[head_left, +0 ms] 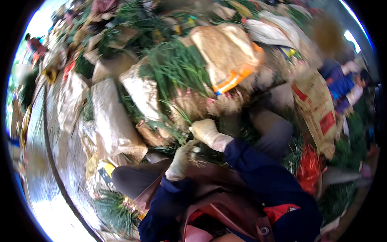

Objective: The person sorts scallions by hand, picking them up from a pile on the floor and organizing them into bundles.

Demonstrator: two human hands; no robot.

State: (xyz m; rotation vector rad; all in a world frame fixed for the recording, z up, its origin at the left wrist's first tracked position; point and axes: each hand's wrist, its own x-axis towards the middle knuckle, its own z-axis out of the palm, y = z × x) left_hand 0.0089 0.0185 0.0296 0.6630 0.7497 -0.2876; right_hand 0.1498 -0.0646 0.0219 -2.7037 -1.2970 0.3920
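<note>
My left hand point(178, 163), in a pale work glove, is closed around a few spring onions point(176, 133). Their green leaves run up and to the left, and thin roots point(197, 161) stick out beside the fingers. Just above and to the right, my right hand point(208, 134), also gloved, has its fingers closed at the end of a thin green leaf point(182, 112); blur hides their exact grip. Beyond both hands lies a large heap of spring onions point(175, 66), with roots and pinkish bulbs toward me.
A woven sack point(225, 50) with an orange edge covers part of the heap. More pale sacks point(115, 117) lie to the left, beside a wet floor point(50, 173). Red plastic strips point(309, 169) and a tan sack point(316, 109) are at right. Another person point(346, 86) sits at far right.
</note>
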